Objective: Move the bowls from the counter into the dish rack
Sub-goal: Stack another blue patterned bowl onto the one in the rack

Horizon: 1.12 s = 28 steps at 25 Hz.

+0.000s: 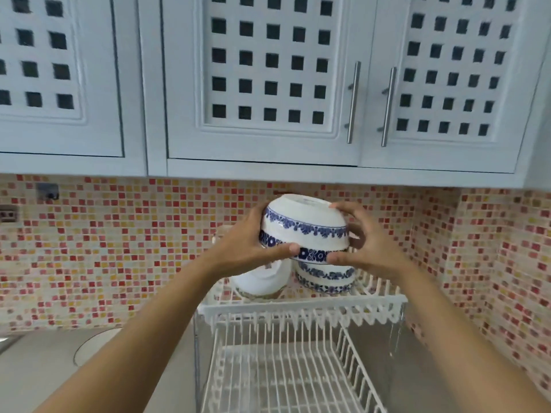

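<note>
While both hands clasp it, an upturned blue-patterned bowl [304, 226] hangs above the top shelf of the white rack [301, 308]. Left hand [247, 248] wraps its left side, thumb along the rim; right hand [362, 248] closes on the right side, fingers over the base. Each grip is curled tight on the bowl. Below it on the shelf sit a second patterned bowl [326, 278], upside down, and a plain white bowl [262, 283] just beside it. The rack's lower tier shows bare wire. Tabletop [44, 362] lies to the left.
</note>
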### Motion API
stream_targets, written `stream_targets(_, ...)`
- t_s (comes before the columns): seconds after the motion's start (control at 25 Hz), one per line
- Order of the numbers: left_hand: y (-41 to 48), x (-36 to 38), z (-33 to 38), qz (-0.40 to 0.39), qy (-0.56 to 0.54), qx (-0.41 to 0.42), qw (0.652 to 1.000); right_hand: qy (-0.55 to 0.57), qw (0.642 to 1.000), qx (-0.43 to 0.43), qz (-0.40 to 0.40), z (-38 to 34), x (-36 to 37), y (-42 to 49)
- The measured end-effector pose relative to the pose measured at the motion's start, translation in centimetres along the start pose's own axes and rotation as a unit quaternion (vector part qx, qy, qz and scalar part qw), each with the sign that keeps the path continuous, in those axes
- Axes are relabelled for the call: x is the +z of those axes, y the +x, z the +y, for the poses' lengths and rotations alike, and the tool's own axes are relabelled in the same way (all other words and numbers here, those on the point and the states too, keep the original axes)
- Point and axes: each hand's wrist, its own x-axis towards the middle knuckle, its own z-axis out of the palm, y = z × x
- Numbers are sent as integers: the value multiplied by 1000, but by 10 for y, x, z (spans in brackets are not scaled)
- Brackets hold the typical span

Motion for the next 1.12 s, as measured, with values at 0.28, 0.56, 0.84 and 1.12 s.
stream_targets(0.28,80,56,-20,-126,116,-81,982,-116,986,66,-103,80,-45,32)
stream_targets(0.56,134,112,-32,-166,178,-116,963,-152,974,88,-145,147,-74,50)
stream_targets(0.84,146,137,-45,-178,211,-145,950,-235,954,80,-169,162,-73,55)
stream_targets(1.12,139,149,-48,-204,234,-189,932,-300,926,99,-206,161,-62,59)
